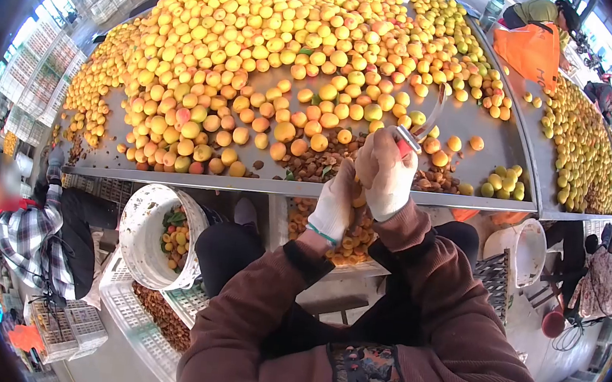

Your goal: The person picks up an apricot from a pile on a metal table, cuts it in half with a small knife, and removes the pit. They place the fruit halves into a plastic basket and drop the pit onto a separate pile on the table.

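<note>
Right hand [385, 173] grip closed on knife [429, 118], left hand [334, 202] touching it, its grip unclear, above surface [483, 123] of apricots [261, 39]

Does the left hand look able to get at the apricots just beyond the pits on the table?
Probably yes. The left hand sits at the table edge, and only the low pits lie between it and the apricots. The right hand holds a knife clear of that path.
</note>
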The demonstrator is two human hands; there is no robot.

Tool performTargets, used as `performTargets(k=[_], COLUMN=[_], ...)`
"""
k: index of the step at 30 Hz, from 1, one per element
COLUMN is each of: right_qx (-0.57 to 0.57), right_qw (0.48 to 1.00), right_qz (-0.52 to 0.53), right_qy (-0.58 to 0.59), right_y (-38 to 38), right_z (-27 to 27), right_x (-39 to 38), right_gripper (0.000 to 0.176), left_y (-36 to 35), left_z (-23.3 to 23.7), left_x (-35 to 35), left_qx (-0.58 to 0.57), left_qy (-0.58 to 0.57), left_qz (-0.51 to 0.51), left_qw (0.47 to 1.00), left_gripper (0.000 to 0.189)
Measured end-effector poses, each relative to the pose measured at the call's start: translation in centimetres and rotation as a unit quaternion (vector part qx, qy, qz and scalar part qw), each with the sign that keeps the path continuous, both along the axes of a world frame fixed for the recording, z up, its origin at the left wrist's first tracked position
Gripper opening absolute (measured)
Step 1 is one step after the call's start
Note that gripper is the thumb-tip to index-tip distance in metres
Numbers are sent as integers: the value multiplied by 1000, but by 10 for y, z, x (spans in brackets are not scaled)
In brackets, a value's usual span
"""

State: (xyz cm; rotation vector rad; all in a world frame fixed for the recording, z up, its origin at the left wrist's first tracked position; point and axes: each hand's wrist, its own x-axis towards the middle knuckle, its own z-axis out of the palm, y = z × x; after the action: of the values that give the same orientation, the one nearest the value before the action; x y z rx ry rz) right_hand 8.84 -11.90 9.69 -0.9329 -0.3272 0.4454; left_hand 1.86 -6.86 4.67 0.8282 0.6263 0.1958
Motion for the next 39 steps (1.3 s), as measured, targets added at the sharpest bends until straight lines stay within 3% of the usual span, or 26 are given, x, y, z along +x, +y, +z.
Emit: performTargets(k=[2, 5, 6, 7, 8, 9, 10, 11, 12, 13, 14, 15, 17, 18, 21, 22, 23, 24, 25, 26, 27, 29, 30, 35, 37, 39], right_qx=[29, 179, 104, 28, 8, -132, -125, -119, -121, -132, -142, -11, 94, 110, 132, 28, -76, -182, -311, -325, -338, -333, -363, -337, -337, -350], right_qw=[999, 972, 991, 999, 998, 937, 945, 952, 952, 957, 961, 993, 986, 980, 973, 993, 995, 943, 910, 881, 846, 759, 747, 752, 847, 853], right_qz=[16, 138, 78, 18, 38, 7, 44, 80, 78, 76, 74, 89, 116, 118, 113, 90, 60, 2, 21, 19, 19, 27, 72, 45, 32, -53], right_qy=[1, 69, 18, -32, -42, -322, -297, -272, -270, -247, -224, 75, 75, 117, 153, 71, -11, -280, -272, -343, -412, -559, -553, -564, -409, -382], right_y=[-1, -2, 0, 1, -1, -6, -8, -9, -11, -11, -9, 5, 1, 1, -7, -10, -12, -5, -7, -12, -16, -19, -22, -24, -25, -25], right_z=[-5, -17, -20, -22, -24, -21, -20, -20, -21, -24, -27, -46, -23, -17, -13, -13, -15, -41, -40, -29, -20, -21, -24, -28, -19, -19], right_x=[4, 10, 2, -5, -11, -12, -14, -15, -16, -16, -14, -6, 10, 16, 31, 33, 36, 45, 34, 18, 7, 6, 6, 3, 3, 15], right_gripper=[29, 21, 16, 12, 4, 2, 2, 3, 3, 3, 3, 9, 26, 37, 35, 31, 28, 20, 22, 22, 23, 27, 36, 29, 28, 25], left_y=[7, 15, 11, 11, 18, 25, 28, 27, 27, 28, 29, 30, 29, 20, 17, 15, 18, 25, 27, 24, 33, 36, 41, 35, 37, 44], left_z=[-5, -14, -24, -38, -65, -102, -120, -93, -65, -44, -44, -42, -16, 4, 19, 8, 10, 13, 14, -10, -10, -9, -16, 10, 45, -3], left_x=[-1, -6, -2, 1, 5, 11, 14, 9, 0, -7, -10, -8, -3, 3, -3, 2, 0, -5, -8, -2, -1, 0, -2, -7, -20, -14], left_qx=[19, 65, 344, 593, 595, 577, 555, 554, 242, -105, -127, -126, -305, -241, -112, -81, -80, -66, -52, 118, -12, -90, -104, -123, 30, 77], left_qy=[8, -21, -94, -156, -153, -221, -289, -289, -174, -32, -31, -31, -17, 76, 19, 32, 29, -3, -36, -106, -67, -48, -76, -101, 80, 18], left_qz=[8, -76, -19, 38, 38, 18, -3, -6, -93, -165, -167, -170, -150, -83, -129, -52, -60, -58, -55, 64, 42, 92, 76, 77, -44, -82], left_qw=[1000, 995, 934, 789, 788, 786, 780, 781, 950, 980, 977, 977, 940, 964, 985, 995, 995, 996, 997, 985, 997, 990, 989, 984, 995, 994], left_gripper=[53, 45, 37, 30, 30, 28, 26, 26, 26, 27, 27, 27, 28, 31, 37, 41, 41, 39, 37, 33, 36, 35, 32, 28, 25, 29])
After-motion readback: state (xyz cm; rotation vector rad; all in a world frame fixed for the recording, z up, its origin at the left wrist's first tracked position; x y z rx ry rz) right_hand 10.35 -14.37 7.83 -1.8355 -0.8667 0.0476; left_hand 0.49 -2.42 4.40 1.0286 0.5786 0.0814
